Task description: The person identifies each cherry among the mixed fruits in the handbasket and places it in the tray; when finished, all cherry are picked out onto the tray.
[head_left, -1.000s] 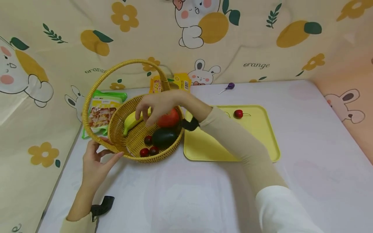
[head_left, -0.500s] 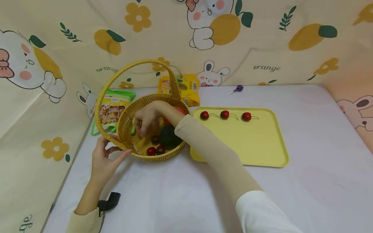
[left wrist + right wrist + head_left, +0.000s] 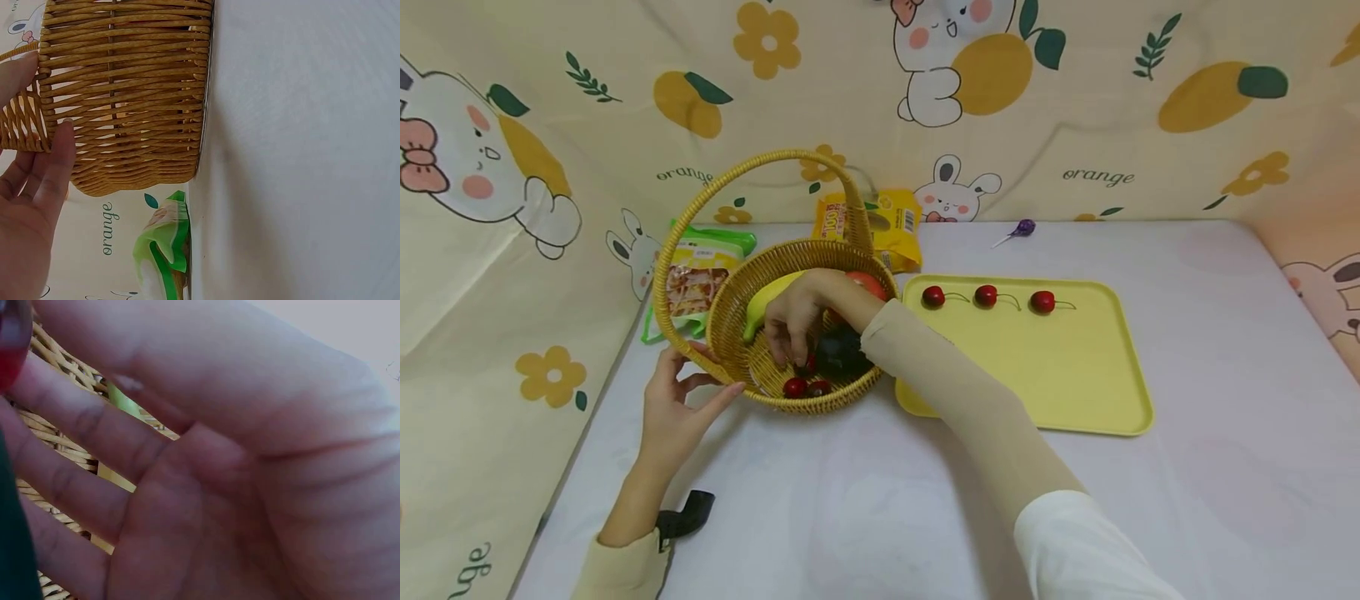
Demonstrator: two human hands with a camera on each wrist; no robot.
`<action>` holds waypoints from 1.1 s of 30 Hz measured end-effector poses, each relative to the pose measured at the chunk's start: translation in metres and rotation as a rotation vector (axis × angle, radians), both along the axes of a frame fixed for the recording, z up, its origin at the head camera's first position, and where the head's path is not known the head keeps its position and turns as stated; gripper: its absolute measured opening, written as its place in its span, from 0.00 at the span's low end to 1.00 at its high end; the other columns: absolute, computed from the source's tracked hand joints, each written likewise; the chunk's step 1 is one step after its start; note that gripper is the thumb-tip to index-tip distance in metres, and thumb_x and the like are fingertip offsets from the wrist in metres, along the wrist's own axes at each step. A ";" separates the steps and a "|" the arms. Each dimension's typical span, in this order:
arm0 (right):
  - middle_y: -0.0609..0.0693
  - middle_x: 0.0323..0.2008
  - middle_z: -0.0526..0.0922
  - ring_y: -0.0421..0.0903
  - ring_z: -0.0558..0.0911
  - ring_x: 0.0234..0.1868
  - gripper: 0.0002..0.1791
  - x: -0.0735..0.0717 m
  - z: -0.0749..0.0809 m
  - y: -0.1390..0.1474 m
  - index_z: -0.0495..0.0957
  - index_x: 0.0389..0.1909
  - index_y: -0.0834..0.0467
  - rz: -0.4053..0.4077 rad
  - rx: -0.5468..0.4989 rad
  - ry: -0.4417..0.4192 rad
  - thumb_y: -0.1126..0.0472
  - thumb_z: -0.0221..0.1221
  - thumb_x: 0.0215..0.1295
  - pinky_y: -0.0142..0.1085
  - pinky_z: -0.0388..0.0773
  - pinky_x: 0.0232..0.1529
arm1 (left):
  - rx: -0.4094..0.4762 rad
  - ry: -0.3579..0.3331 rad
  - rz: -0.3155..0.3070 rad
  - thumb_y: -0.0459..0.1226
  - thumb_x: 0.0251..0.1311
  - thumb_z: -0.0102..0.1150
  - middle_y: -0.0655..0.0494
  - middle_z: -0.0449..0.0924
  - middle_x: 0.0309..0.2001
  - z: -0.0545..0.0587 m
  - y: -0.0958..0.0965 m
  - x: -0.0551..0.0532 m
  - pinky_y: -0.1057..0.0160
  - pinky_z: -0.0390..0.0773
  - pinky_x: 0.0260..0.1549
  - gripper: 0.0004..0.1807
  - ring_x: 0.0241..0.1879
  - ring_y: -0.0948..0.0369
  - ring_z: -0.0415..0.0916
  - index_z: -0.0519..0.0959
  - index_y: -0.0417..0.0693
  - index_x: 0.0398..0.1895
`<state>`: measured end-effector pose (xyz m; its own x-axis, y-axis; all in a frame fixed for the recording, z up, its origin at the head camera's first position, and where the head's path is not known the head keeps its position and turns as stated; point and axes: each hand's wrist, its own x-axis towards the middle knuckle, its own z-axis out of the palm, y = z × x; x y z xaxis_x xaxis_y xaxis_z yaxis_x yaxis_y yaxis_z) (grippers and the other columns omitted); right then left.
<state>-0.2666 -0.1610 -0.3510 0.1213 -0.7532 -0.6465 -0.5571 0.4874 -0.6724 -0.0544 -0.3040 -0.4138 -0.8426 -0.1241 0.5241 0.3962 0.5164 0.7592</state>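
My left hand (image 3: 676, 417) grips the left rim of the yellow wicker basket (image 3: 842, 405), thumb and fingers on either side of the rim near the handle's foot; in the left wrist view the basket's woven wall (image 3: 125, 94) fills the upper left. Inside the basket, my right hand (image 3: 796, 312) pinches a dark red cherry (image 3: 12, 347) between thumb and fingertips, largely hidden from the head view. Close by lie a red cherry (image 3: 794, 387), another dark cherry (image 3: 819, 388) and a dark green avocado-like fruit (image 3: 841, 353). A banana (image 3: 766, 304) and a round red fruit (image 3: 868, 285) are partly covered by the hand.
Right of the basket lies a yellow tray (image 3: 1060, 375) with three stemmed cherries (image 3: 986, 296) in a row. Behind the basket are a green food packet (image 3: 696, 287) and a yellow packet (image 3: 895, 229). A purple lollipop (image 3: 1024, 227) lies near the back.
My right hand has lowered from above the basket into it, past the banana, to a dark cherry. The left hand keeps its grip on the rim. The head view has shifted slightly.
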 end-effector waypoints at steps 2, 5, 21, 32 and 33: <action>0.49 0.40 0.84 0.41 0.80 0.41 0.17 0.000 -0.001 -0.001 0.82 0.51 0.64 0.028 -0.006 0.009 0.71 0.67 0.61 0.36 0.81 0.46 | -0.002 0.003 0.001 0.11 0.35 0.72 0.33 0.69 0.52 0.000 0.000 0.000 0.75 0.81 0.41 0.42 0.53 0.54 0.73 0.65 0.24 0.59; 0.51 0.40 0.85 0.43 0.81 0.42 0.17 0.000 -0.002 -0.002 0.83 0.51 0.64 0.073 -0.003 0.013 0.72 0.67 0.60 0.34 0.81 0.46 | -0.008 0.000 0.003 0.12 0.35 0.72 0.33 0.70 0.53 0.000 0.000 0.000 0.75 0.81 0.41 0.43 0.53 0.54 0.73 0.65 0.24 0.60; 0.55 0.37 0.82 0.47 0.83 0.34 0.22 0.017 -0.008 -0.004 0.77 0.57 0.64 0.020 -0.020 -0.088 0.72 0.66 0.61 0.39 0.85 0.43 | -0.007 0.000 0.010 0.12 0.34 0.73 0.36 0.69 0.53 0.000 0.001 0.000 0.77 0.80 0.42 0.43 0.54 0.57 0.72 0.66 0.26 0.60; 0.54 0.31 0.80 0.48 0.82 0.34 0.21 0.009 0.003 0.001 0.76 0.59 0.66 -0.114 -0.307 -0.144 0.69 0.63 0.65 0.43 0.85 0.45 | -0.014 -0.010 0.012 0.12 0.36 0.72 0.34 0.69 0.55 0.002 0.001 0.000 0.76 0.80 0.42 0.45 0.55 0.55 0.72 0.64 0.27 0.63; 0.54 0.32 0.80 0.49 0.82 0.35 0.19 0.008 0.006 0.004 0.77 0.57 0.66 -0.118 -0.345 -0.144 0.68 0.63 0.65 0.43 0.85 0.45 | -0.012 -0.007 0.013 0.13 0.36 0.73 0.34 0.69 0.55 0.002 0.001 0.000 0.76 0.80 0.42 0.45 0.55 0.56 0.72 0.65 0.27 0.63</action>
<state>-0.2587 -0.1571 -0.3449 0.0919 -0.9375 -0.3355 -0.3986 0.2742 -0.8752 -0.0541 -0.3028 -0.4116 -0.8447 -0.1289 0.5195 0.3836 0.5310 0.7556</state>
